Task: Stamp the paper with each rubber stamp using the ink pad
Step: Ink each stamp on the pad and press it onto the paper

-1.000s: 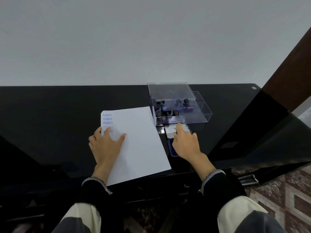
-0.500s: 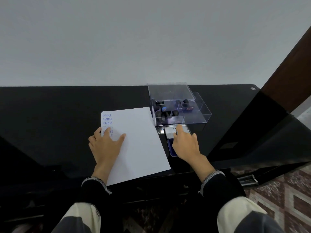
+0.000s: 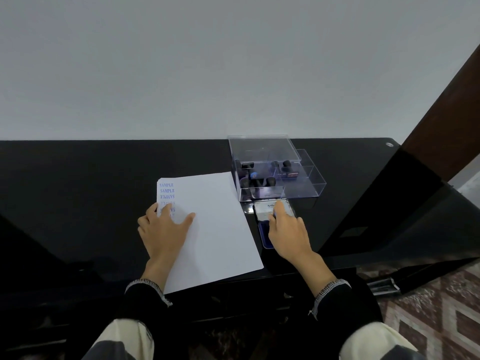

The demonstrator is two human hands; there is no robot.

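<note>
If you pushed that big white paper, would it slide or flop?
The paper would probably slide easily: it lies flat on a glossy black table, and the left hand rests on it, likely to hold it in place. Lifted by one corner, it would likely droop, since it looks like one thin sheet.

Your left hand lies flat on matt white paper with blue ink marks at its eleven o'clock corner. Under it you have a glossy black table, smooth enough to reflect. At one o'clock from the paper sits a clear, shiny plastic box holding dark stamps. Your right hand rests on the ink pad, whose lid looks like glossy metal. Your knit cuffs are cloth.
</note>
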